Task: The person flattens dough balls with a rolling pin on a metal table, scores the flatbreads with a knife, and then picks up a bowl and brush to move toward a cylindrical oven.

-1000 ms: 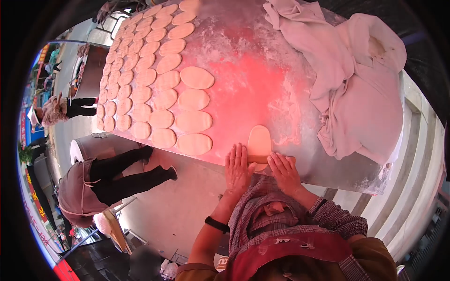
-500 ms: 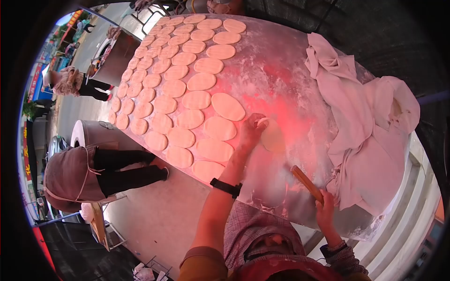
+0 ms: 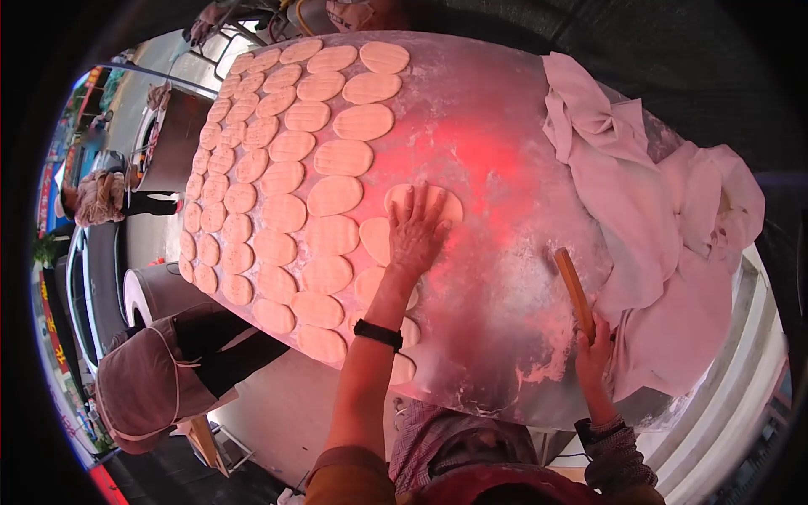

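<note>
My left hand lies flat with fingers spread on an oval sheet of dough, which rests on the floured table. Just left of that palm, another dough oval is partly covered by my wrist and hand. Rows of similar flat dough ovals fill the table's left side. In my right hand is a short wooden rolling pin, gripped by its near end and tilted above the table's right part. My forearm hides parts of several ovals.
A crumpled pale cloth covers the table's right end. Light steps lie beyond it. To the left stand a person in an apron and a metal drum. Farther off are another person and a second drum.
My left hand has moved up and left, from holding a limp dough sheet to lying spread on a dough oval on the table. The rolling pin stays in my right hand. The view has shifted.
</note>
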